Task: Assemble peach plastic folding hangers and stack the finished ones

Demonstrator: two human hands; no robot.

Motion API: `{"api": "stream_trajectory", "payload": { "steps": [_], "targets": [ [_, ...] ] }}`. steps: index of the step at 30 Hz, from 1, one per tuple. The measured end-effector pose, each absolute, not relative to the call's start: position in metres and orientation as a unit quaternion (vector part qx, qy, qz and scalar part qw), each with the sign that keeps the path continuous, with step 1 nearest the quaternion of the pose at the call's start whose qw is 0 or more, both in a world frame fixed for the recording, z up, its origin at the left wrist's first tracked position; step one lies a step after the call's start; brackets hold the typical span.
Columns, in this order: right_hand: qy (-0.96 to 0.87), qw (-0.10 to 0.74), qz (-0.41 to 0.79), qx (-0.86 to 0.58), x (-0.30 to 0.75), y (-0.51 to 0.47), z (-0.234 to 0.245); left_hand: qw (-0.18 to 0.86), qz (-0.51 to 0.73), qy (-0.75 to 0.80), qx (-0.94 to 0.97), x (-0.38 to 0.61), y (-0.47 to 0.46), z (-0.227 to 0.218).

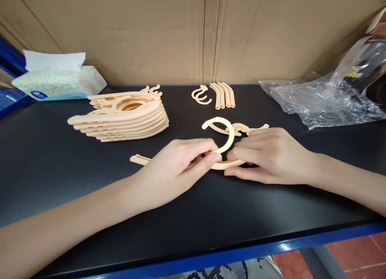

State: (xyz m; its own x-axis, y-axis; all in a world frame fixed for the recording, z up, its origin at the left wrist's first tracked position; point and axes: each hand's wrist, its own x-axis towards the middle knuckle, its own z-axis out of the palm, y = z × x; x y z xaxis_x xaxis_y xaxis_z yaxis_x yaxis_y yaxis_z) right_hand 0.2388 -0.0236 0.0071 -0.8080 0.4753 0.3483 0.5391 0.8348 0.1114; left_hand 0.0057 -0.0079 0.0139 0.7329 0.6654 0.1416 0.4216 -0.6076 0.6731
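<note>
A cream plastic clothes hanger [227,164] lies low over the black tabletop between my hands, its curved hook rising toward the back. My left hand [177,164] pinches it at the base of the hook, thumb on the near side. One slotted hanger arm pokes out left of that hand. My right hand [271,156] is closed around the hanger's right arm, and its fingers cover the end. Just behind the right hand lies another cream hanger piece [239,128], partly hidden by the knuckles and the hook.
A stack of cream hangers [129,124] sits on the left. At the back are loose hooks [200,96] beside several curved hanger arms [223,96]. A tissue pack [63,83] stands back left, and a clear plastic bag [328,100] back right. Cardboard [150,33] walls the rear.
</note>
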Motion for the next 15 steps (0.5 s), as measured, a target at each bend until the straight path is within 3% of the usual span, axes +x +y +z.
{"api": "stream_trajectory", "payload": {
  "steps": [15],
  "targets": [
    [-0.949, 0.139, -0.071, -0.272, 0.2396, -0.0231, 0.0075, 0.305, 0.192, 0.31, 0.88, 0.0058, -0.0087, 0.013]
  ]
}}
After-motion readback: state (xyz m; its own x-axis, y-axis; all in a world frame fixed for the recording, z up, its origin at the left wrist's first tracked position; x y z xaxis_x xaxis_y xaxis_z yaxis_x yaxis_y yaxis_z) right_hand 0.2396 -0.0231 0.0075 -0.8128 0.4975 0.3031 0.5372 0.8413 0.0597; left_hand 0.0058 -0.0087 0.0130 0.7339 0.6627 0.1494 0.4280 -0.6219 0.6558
